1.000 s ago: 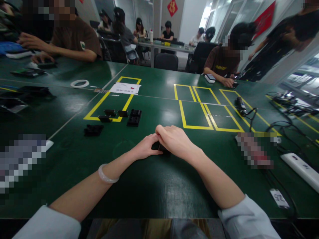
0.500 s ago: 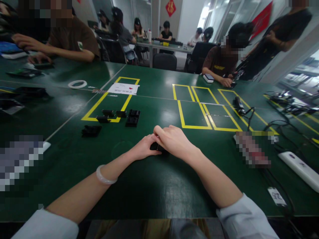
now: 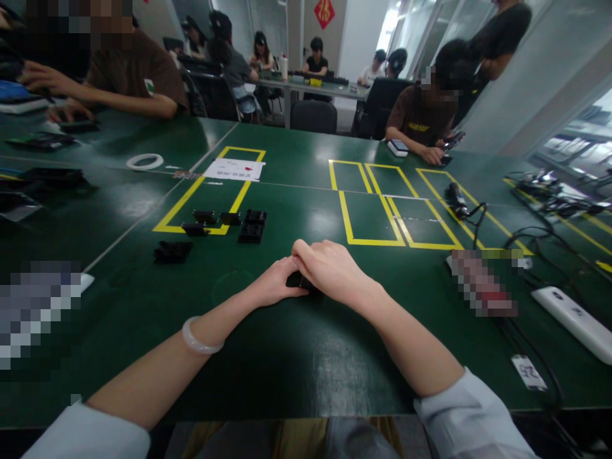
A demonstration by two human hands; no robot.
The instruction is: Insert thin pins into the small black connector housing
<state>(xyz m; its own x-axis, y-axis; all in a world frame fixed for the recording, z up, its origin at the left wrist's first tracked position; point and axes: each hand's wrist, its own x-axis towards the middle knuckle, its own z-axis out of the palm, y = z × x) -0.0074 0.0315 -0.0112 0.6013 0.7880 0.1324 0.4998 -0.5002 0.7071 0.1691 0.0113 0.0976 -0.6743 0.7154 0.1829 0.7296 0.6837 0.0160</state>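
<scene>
Close together over the green table (image 3: 268,357), both hands are closed around a small black plastic part (image 3: 295,279). My left hand (image 3: 275,282) grips its left side, thumb below and fingers above. Over the top and right of the part curls my right hand (image 3: 335,271), its fingertips meeting the left hand's. Most of the part is hidden by the hands, so its exact kind does not show. Beyond my left hand lie two black blocks with raised details (image 3: 252,226), several upright black pieces (image 3: 204,217) and a dark black part (image 3: 173,251).
Yellow tape outlines (image 3: 375,243) mark the table. A white paper sheet (image 3: 234,169) and a white tape roll (image 3: 145,162) lie farther off. On the right are a blurred-out flat object (image 3: 482,284), a white power strip (image 3: 571,322) and cables. Other people sit across the table.
My hands keep nearly the same hold on the black part. The view has shifted slightly. The standing person at back right has moved left, behind the seated person.
</scene>
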